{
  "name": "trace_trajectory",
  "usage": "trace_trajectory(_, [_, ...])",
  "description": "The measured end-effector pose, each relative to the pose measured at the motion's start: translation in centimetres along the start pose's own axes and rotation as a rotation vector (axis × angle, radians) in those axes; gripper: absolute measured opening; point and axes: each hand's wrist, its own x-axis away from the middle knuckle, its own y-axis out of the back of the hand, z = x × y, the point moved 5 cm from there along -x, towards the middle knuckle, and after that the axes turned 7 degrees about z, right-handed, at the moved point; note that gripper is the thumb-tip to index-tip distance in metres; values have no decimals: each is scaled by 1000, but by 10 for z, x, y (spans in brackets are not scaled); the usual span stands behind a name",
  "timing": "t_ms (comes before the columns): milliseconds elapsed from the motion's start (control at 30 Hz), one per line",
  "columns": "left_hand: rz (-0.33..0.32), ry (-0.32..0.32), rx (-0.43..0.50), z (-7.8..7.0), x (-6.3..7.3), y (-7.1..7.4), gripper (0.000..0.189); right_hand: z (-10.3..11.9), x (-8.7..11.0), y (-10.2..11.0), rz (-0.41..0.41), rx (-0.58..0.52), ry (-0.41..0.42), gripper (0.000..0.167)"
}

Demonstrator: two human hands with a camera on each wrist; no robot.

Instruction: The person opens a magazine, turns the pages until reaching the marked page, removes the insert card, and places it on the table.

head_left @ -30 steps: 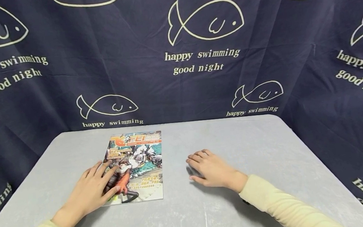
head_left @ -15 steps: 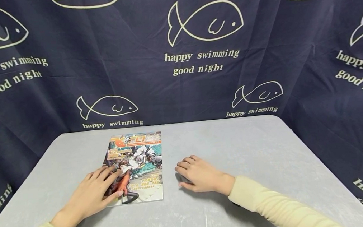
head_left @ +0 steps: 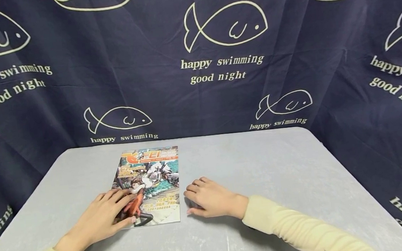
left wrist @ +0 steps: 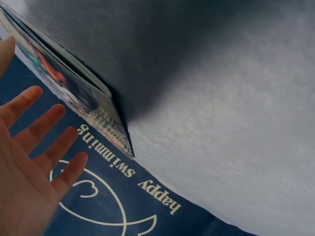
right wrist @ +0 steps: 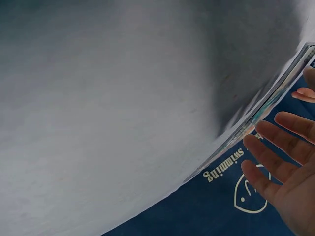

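A magazine [head_left: 158, 193] with a colourful illustrated cover and orange lettering lies flat on the left part of the table, its cover facing up. Over its lower left side is my left hand [head_left: 101, 216], fingers spread and gently bent, hiding part of the cover. In the left wrist view a gap shows between the fingers of the left hand [left wrist: 29, 162] and the magazine [left wrist: 64, 83]. Just right of the magazine's right edge, apart from it, my right hand [head_left: 212, 198] hovers with relaxed fingers and holds nothing. The right wrist view shows the magazine [right wrist: 261, 113] edge-on beyond that hand.
The grey-white table [head_left: 261, 156] has rounded far corners. Behind it and along both sides hangs a dark blue curtain [head_left: 170, 104] printed with white fish and words. Both arms wear pale yellow sleeves [head_left: 285, 222].
My right hand has moved left and slightly nearer, close to the magazine's right edge. My left hand has drawn slightly back toward me along the cover. The magazine has stayed in place.
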Motion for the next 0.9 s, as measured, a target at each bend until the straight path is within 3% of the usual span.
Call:
trace_trajectory(267, [51, 2, -3, 3, 2, -5, 64, 8, -8, 2, 2, -7, 29, 43])
trace_trajectory(600, [56, -11, 25, 4, 3, -7, 71, 15, -17, -1, 6, 0, 55, 48])
trace_trajectory(900, [79, -14, 29, 4, 3, -7, 73, 20, -22, 3, 18, 10, 62, 42])
